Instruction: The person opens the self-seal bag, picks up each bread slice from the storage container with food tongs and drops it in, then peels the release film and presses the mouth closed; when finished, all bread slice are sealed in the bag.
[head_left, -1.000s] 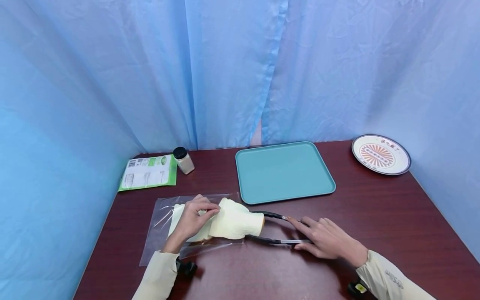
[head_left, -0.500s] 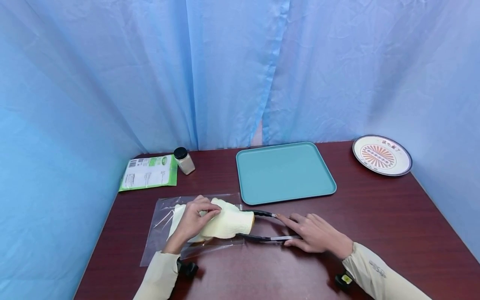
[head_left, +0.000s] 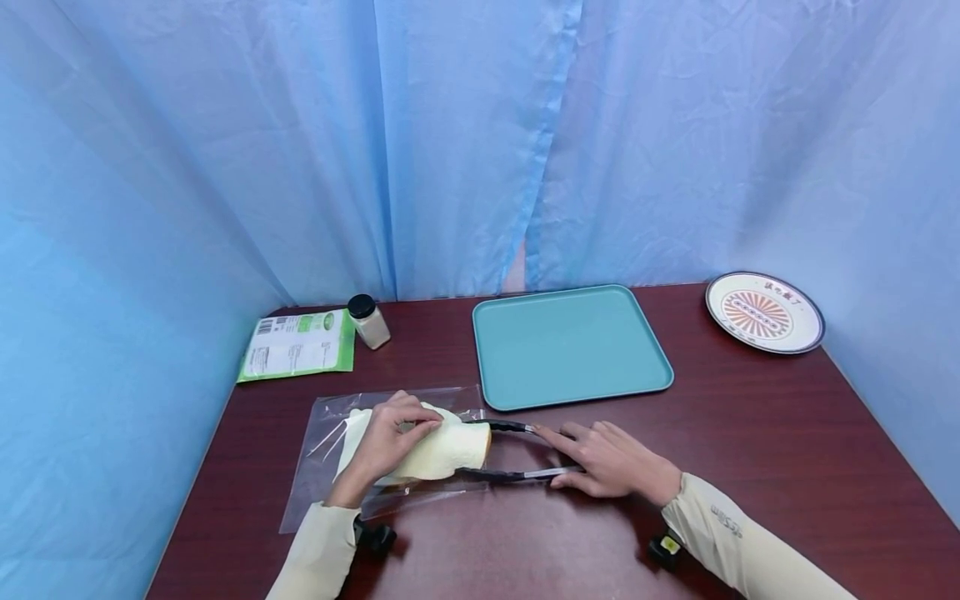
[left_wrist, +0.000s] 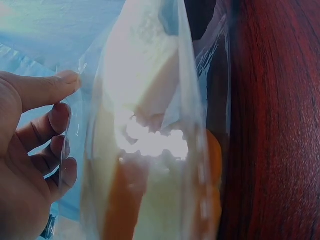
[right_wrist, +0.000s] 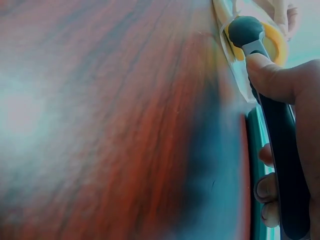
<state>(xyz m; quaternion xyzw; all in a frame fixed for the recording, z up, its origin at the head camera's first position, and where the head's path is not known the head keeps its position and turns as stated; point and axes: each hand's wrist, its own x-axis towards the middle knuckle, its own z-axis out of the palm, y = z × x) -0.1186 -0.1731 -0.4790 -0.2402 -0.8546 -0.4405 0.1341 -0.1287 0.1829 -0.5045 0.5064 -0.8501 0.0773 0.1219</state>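
Observation:
My left hand [head_left: 384,435] pinches the upper edge of a clear plastic bag [head_left: 302,493], which lies on the table at the left. Through its film the left wrist view shows pale bread slices [left_wrist: 150,65] with orange-brown crusts. My right hand [head_left: 609,458] grips black-and-silver tongs [head_left: 542,473], thumb on one arm and fingers on the other. Between the tongs' black ends is a curved bread slice [head_left: 450,450], its left part inside the bag beside my left hand. From the right wrist view, the thumb presses along the tongs' dark arm [right_wrist: 285,165].
A teal tray [head_left: 573,346] lies just behind the tongs. Toward the back left are a green-and-white packet [head_left: 296,346] and a black-lidded jar [head_left: 369,322]. A patterned plate [head_left: 765,312] is at the back right. Blue curtains [head_left: 465,150] surround the dark red table [head_left: 750,433].
My right hand and the tongs have moved left, carrying the bread slice deeper into the bag. My left hand has stayed in place on the bag's edge.

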